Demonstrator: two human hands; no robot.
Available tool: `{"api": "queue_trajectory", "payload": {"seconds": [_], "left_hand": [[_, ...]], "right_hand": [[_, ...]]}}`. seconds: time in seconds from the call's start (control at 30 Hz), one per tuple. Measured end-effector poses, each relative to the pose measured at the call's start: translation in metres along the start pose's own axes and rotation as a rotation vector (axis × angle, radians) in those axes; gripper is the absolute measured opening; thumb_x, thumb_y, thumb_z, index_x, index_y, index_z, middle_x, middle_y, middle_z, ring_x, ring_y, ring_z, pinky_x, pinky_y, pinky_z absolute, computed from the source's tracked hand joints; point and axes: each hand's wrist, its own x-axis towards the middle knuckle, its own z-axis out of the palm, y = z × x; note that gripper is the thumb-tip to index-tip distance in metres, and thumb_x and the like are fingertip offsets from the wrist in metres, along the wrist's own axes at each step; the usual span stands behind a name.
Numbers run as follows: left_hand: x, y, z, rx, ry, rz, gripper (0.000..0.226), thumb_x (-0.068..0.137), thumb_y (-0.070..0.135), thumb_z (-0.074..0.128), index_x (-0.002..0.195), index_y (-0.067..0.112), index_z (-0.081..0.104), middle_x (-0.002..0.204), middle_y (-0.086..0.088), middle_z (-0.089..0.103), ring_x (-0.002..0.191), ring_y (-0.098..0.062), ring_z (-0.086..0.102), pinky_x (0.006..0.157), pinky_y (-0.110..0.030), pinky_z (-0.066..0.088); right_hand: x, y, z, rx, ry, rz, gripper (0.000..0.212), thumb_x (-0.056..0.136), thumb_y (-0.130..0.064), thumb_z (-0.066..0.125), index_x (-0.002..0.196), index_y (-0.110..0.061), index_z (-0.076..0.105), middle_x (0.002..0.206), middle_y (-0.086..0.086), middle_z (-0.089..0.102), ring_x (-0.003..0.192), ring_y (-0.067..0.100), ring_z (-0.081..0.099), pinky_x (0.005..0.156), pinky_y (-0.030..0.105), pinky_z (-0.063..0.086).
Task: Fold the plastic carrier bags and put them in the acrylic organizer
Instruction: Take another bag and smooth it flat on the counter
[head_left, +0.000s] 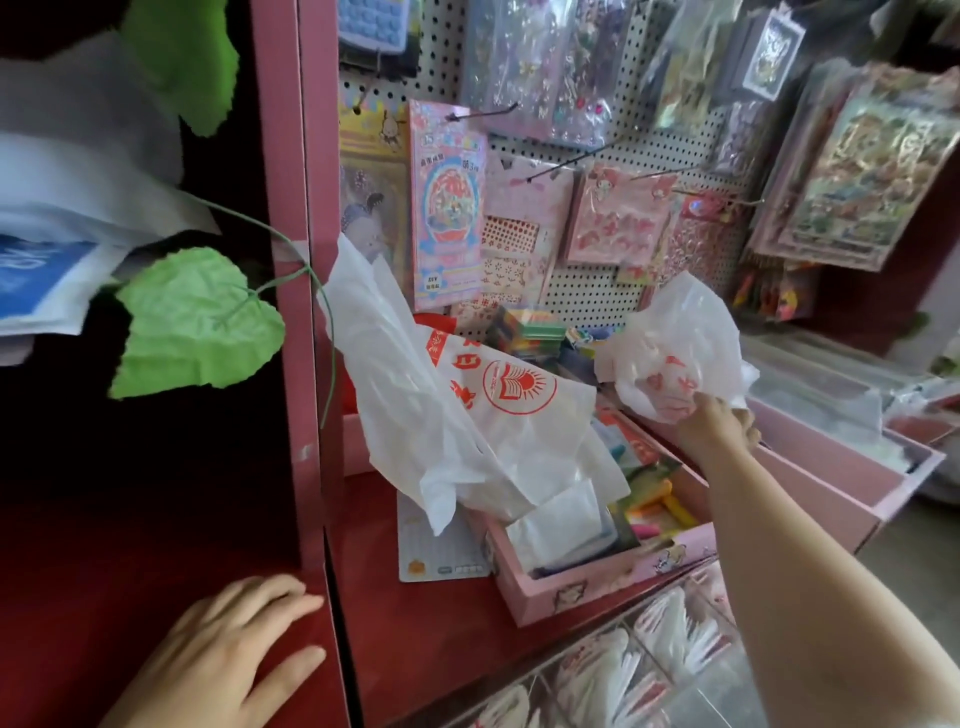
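At a shop display, we lift a crumpled carrier bag (675, 353) in our right hand (719, 423), its fingers (748, 421) curled tight round the lower bunch, so the white plastic with red print billows just above them. Our left hand (228, 654) rests flat on the red desk (405, 649), fingers (291, 605) straight and spread, holding nothing. A second bag (467, 415) lies unfolded well to the left of the gripping fingers, draped over the far end of a pink tray (587, 577) that sits below them. The acrylic organizer (696, 701) stands nearer to us than those fingers and lower, between the two hands, its compartments already holding folded bags (597, 670). Behind everything hangs a pegboard (587, 296) of sticker packs. We judge the step in hand to be the picking-up of one bag, with no folding begun on it. The next move seems to call for both hands: the idle left one must come across to take a free edge, so that the bag can be shaken flat and smoothed before any crease is made.
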Motion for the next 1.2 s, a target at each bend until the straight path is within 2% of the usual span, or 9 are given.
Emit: {"api": "queue_trajectory", "payload": {"seconds": [0.27,0.33,0.43,0.53,0.57,0.67,0.77,1.0,1.2], "left_hand": [[-0.005,0.010,-0.007,0.042,-0.019,-0.062,0.070,0.095,0.057,0.010,0.079,0.028,0.072,0.084,0.012,0.067,0.082,-0.004,0.065,0.055,-0.026,0.054],[-0.007,0.024,-0.026,-0.054,-0.131,-0.135,0.054,0.096,0.053,0.020,0.103,0.029,0.067,0.107,0.010,0.065,0.098,-0.004,0.064,0.077,-0.031,0.054],[-0.023,0.024,-0.020,-0.282,0.070,-0.232,0.058,0.086,0.062,0.034,0.136,0.033,0.039,0.142,0.015,0.037,0.131,-0.004,0.035,0.107,-0.023,0.027],[-0.040,0.038,-0.036,-0.439,0.000,-0.329,0.072,0.058,0.075,0.031,0.116,0.043,0.060,0.126,0.014,0.053,0.113,-0.010,0.054,0.092,-0.032,0.040],[-0.047,0.043,-0.040,-0.483,0.014,-0.283,0.042,0.061,0.080,0.032,0.099,0.073,0.047,0.117,0.025,0.053,0.104,-0.007,0.057,0.081,-0.029,0.044],[-0.054,0.068,-0.060,-0.522,0.174,-0.134,0.045,0.069,0.087,0.024,0.113,0.078,0.023,0.113,0.058,0.032,0.108,0.007,0.041,0.076,-0.023,0.042],[-0.054,0.100,-0.106,-0.755,0.231,-0.143,0.075,0.044,0.096,0.034,0.113,0.067,0.030,0.120,0.044,0.037,0.116,0.011,0.036,0.097,-0.023,0.033],[-0.105,0.130,-0.168,-1.230,0.055,-0.216,0.110,0.024,0.077,0.074,0.123,0.047,0.037,0.124,0.025,0.052,0.113,0.008,0.049,0.089,-0.016,0.045],[-0.152,0.091,-0.174,-1.018,0.294,-0.579,0.019,0.074,0.013,0.075,0.079,0.028,0.064,0.068,0.014,0.069,0.064,0.007,0.062,0.057,-0.005,0.042]], "right_hand": [[-0.065,0.003,-0.088,0.049,0.158,-0.318,0.056,0.086,-0.002,0.043,0.140,-0.016,0.036,0.148,0.003,0.033,0.134,0.024,0.019,0.107,0.030,0.017],[-0.087,0.001,-0.114,-0.032,0.227,-0.418,0.054,0.087,-0.008,0.048,0.139,-0.019,0.038,0.146,-0.001,0.036,0.133,0.021,0.020,0.109,0.033,0.018],[-0.127,-0.005,-0.149,-0.170,0.349,-0.607,0.051,0.087,-0.020,0.056,0.137,-0.020,0.042,0.142,-0.004,0.042,0.130,0.019,0.024,0.105,0.028,0.015],[-0.173,-0.013,-0.179,-0.151,0.381,-0.717,0.048,0.088,-0.022,0.057,0.135,-0.021,0.045,0.139,-0.007,0.045,0.129,0.019,0.025,0.100,0.025,0.014],[-0.188,-0.017,-0.188,-0.121,0.376,-0.734,0.048,0.088,-0.022,0.057,0.134,-0.022,0.045,0.138,-0.009,0.045,0.128,0.018,0.025,0.100,0.024,0.016],[-0.232,-0.029,-0.208,-0.022,0.381,-0.848,0.045,0.086,-0.018,0.061,0.130,-0.020,0.051,0.132,-0.007,0.051,0.126,0.020,0.029,0.100,0.028,0.022],[-0.276,-0.044,-0.223,0.131,0.355,-0.991,0.045,0.080,-0.010,0.067,0.123,-0.015,0.057,0.121,-0.003,0.057,0.120,0.019,0.035,0.101,0.031,0.025],[-0.374,-0.073,-0.243,0.514,0.137,-1.071,0.043,0.078,-0.015,0.068,0.104,-0.043,0.049,0.103,-0.007,0.053,0.084,0.001,0.049,0.078,0.017,0.040],[-0.400,-0.112,-0.200,0.532,-0.059,-1.062,0.046,0.082,-0.014,0.065,0.123,-0.028,0.051,0.086,-0.025,0.045,0.080,-0.002,0.049,0.077,0.011,0.042]]}}
